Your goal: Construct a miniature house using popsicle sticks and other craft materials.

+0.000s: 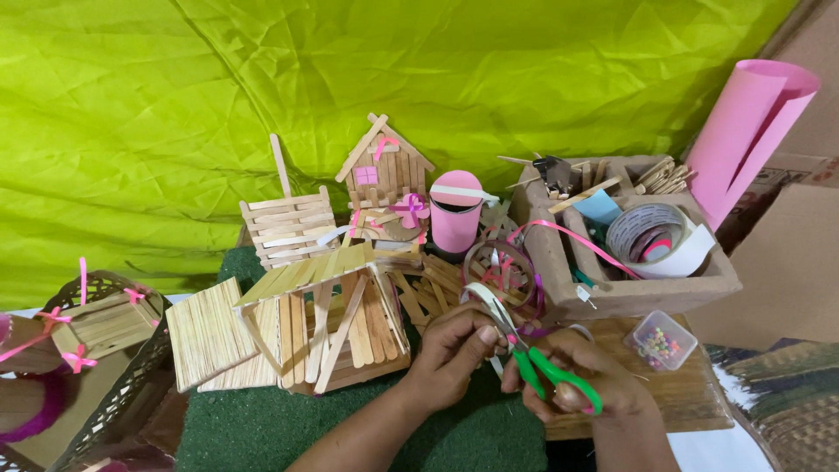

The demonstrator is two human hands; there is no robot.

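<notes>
Two hands: left (450, 350) strip (489, 301); right (585, 385) one scissors (542, 367); three stick houses (328, 328)

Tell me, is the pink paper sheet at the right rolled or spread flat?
Rolled. The pink paper sheet forms an upright tube; its open end shows curled layers.

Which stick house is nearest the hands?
The large unfinished one with the slanted stick roof, just left of the left hand. The small finished house with pink window and the slatted crate stand farther back.
</notes>
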